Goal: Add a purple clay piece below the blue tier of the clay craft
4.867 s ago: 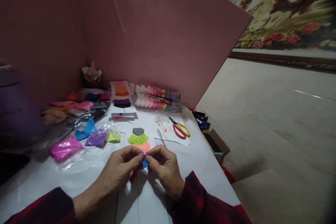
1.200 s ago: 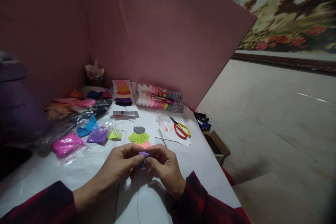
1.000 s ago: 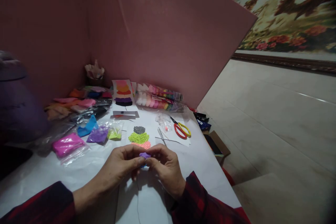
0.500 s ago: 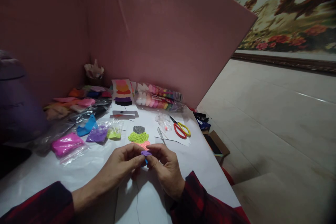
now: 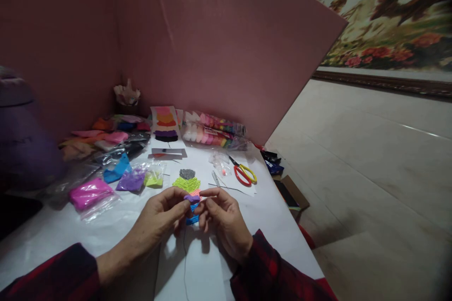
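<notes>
A small piece of purple modelling clay [image 5: 191, 198] is pinched between the thumb and fingers of my left hand [image 5: 163, 211]. Just to its right is my right hand [image 5: 226, 216], its index finger stretched toward the clay and its thumb apart from it; I see nothing held in it. Below both hands lies a white sheet [image 5: 190, 263] bearing textured clay bands: a grey patch [image 5: 187, 174], a lime green band [image 5: 186, 183], a coral one [image 5: 195, 193] and a blue one [image 5: 192, 220]. My fingers partly cover the coral and blue bands. A thin dark line runs down the sheet.
Bagged clay, pink [image 5: 91, 194], purple [image 5: 131, 180] and yellow-green [image 5: 153, 179], lies to the left. Scissors [image 5: 243, 174] and a light, narrow tool [image 5: 215, 179] rest to the right. Farther back are a striped clay card [image 5: 165, 124] and packs of coloured clay [image 5: 208, 134].
My right thumb and fingers have come away from the purple clay and spread, uncovering more of the blue band. The clay has shifted slightly left and toward the back in my left hand.
</notes>
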`<action>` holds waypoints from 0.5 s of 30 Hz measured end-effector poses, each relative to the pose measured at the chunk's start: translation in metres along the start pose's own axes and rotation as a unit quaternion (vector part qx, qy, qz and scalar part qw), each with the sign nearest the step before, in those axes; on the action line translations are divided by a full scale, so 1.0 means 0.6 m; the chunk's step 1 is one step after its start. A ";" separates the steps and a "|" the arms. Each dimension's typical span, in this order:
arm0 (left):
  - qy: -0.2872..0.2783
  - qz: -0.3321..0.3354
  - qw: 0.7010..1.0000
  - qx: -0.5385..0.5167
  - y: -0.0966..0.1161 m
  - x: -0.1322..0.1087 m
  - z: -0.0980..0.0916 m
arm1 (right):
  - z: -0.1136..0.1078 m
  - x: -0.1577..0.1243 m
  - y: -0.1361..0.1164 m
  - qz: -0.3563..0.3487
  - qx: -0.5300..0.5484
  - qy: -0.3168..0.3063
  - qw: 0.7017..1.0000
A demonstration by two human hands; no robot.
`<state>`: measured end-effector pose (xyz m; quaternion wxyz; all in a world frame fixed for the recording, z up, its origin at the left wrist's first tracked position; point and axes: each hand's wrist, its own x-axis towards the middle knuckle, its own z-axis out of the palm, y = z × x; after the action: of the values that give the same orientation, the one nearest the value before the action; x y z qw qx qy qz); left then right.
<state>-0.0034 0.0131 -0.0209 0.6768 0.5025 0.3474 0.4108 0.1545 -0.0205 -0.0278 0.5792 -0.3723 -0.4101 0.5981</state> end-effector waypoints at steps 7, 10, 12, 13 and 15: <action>-0.015 -0.008 1.000 0.012 0.001 0.000 -0.001 | -0.004 0.000 -0.002 0.060 0.047 -0.042 0.996; -0.038 0.001 0.999 0.007 0.001 -0.001 -0.001 | -0.002 -0.003 0.003 0.035 -0.011 -0.037 0.999; -0.032 0.006 0.999 -0.001 0.000 -0.001 0.000 | -0.001 -0.003 0.002 0.023 0.010 -0.023 0.999; -0.026 0.008 1.000 -0.006 0.000 -0.001 0.001 | -0.001 -0.003 0.000 0.024 0.037 -0.015 0.999; -0.012 0.008 1.000 -0.012 0.001 -0.001 0.002 | -0.002 -0.001 -0.005 0.038 0.097 -0.001 0.995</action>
<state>-0.0025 0.0123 -0.0199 0.6837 0.5022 0.3302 0.4139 0.1567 -0.0211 -0.0255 0.5890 -0.3291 -0.3362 0.6570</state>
